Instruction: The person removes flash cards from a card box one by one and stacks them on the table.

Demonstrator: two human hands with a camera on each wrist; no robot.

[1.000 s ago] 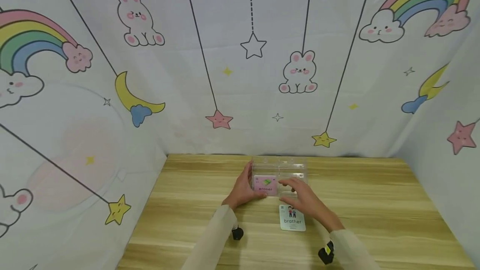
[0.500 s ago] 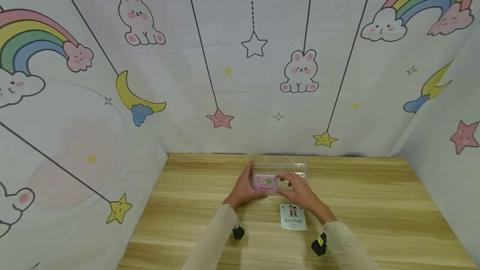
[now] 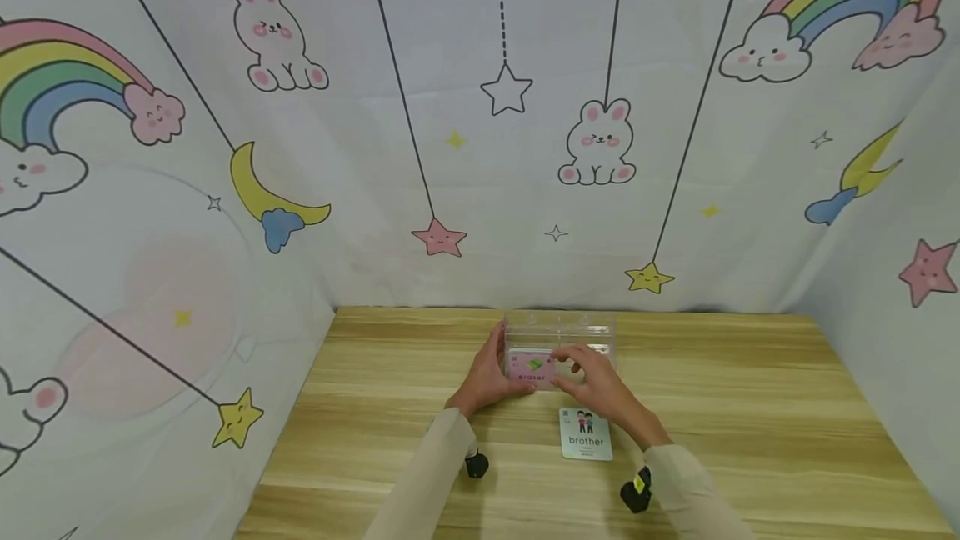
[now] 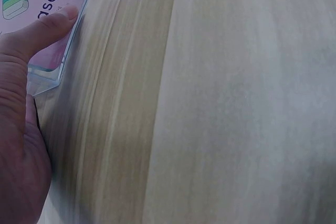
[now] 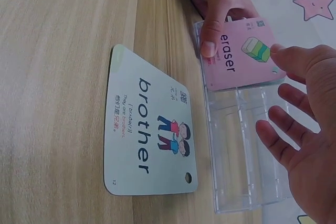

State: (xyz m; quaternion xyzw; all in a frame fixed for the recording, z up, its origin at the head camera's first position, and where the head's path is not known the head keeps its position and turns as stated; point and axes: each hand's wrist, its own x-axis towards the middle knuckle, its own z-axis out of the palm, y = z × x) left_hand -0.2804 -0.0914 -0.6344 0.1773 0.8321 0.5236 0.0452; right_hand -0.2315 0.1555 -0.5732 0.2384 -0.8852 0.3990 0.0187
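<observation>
Pink card (image 3: 532, 367) held between two hands, top toward the upper frame

In the head view the pink card sits below centre, in the left section of a clear box (image 3: 583, 328). Its picture faces up-frame and the word "eraser" reads left to right; in the right wrist view its top points right and the word runs downward. I cannot tell which side of the card is longer, but the box's long axis runs left to right in the head view. The left hand (image 3: 485, 375) grips the box, thumb over the near edge. The right hand (image 3: 597, 380) has bent fingers at the card's right edge; whether they pinch it I cannot tell. Lower down, a "brother" card (image 3: 587, 435) lies apart on the wooden table (image 3: 375, 407), top also up-frame
</observation>
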